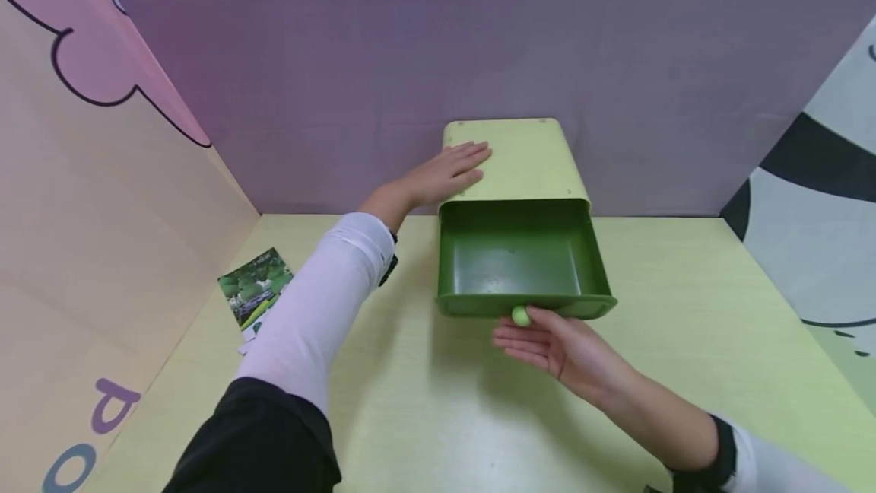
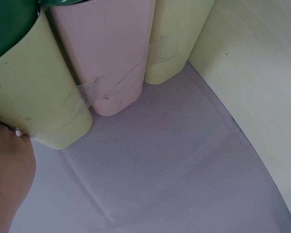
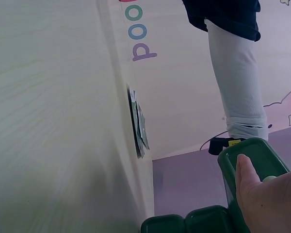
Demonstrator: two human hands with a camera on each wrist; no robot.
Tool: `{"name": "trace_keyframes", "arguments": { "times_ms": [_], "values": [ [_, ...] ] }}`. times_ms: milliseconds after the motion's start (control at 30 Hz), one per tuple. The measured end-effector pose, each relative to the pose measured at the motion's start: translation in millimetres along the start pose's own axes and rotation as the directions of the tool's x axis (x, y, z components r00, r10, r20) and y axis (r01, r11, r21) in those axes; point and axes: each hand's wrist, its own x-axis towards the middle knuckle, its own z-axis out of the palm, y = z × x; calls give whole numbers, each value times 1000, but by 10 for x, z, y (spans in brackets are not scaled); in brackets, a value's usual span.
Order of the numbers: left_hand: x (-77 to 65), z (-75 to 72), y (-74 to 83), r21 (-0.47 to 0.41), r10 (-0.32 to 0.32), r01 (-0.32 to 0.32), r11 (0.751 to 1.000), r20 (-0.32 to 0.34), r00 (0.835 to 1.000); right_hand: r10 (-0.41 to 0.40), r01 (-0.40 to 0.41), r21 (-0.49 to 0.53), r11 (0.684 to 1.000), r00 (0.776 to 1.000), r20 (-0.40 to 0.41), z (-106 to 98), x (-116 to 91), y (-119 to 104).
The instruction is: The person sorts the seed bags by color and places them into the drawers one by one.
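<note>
A drawer unit with a pale yellow top [image 1: 523,158] stands against the purple back panel. Its upper green drawer [image 1: 527,304] is pulled out toward me, and its inside is bare. On the unit's top lies my left hand [image 1: 445,173], palm down with fingers straight; the left wrist view catches only part of that hand [image 2: 12,174]. My right hand [image 1: 557,345] is at the drawer front, with the light green knob [image 1: 522,316] between thumb and index finger. Its other fingers extend below the knob. In the right wrist view the hand [image 3: 276,199] partly covers the drawer front.
Below the upper level, pink [image 2: 111,53] and yellow [image 2: 172,43] casings are joined with clear tape. Lower green drawer fronts [image 3: 208,219] show in the right wrist view. Printed picture cards [image 1: 258,287] lie on the table at left. Decorated panels [image 1: 103,211] enclose the sides.
</note>
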Motion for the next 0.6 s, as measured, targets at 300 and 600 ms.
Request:
{"name": "trace_keyframes", "arguments": {
  "times_ms": [300,600],
  "values": [
    [39,16,0,1,12,-12,1000,8,1000,-32,32,16,999,999,-19,-41,-6,75],
    [29,37,39,-20,-19,18,1000,-30,999,-29,30,31,999,999,-16,-60,-14,82]
  ]
}}
